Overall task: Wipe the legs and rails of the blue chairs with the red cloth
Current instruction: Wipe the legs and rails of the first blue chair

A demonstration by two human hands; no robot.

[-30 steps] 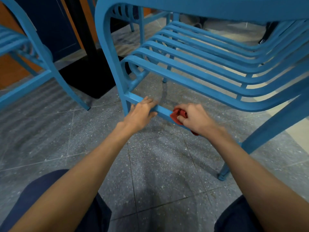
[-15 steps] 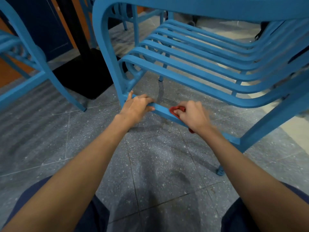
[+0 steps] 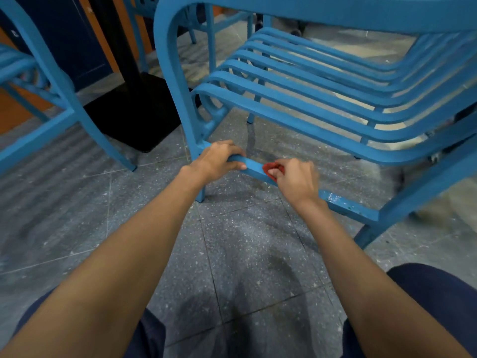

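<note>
**Both hands on the low rail of the chair**

The person faces a blue chair from close by, and both bare arms reach forward to its low rail. This rail runs just above the floor, from the leg at the left to the slanted leg at the right.

The left hand grips the rail just beside the left leg. Its fingers are curled over the top of the rail and the thumb lies on the near side.

The right hand is a little further along the rail, close to the left hand but not touching it. Its fingers are curled tightly round the red cloth and hold it against the rail. The cloth is bunched up and mostly hidden in the hand; only a small red part shows at the left of the fingers. On the rail to the right of this hand there are small bright spots and dark specks.

Above the hands are the curved slats of the seat. A second chair stands well apart at the left, and a black table base lies on the floor between the two chairs. The floor has grey speckled tiles. Knees in dark trousers show at the lower corners.
</note>
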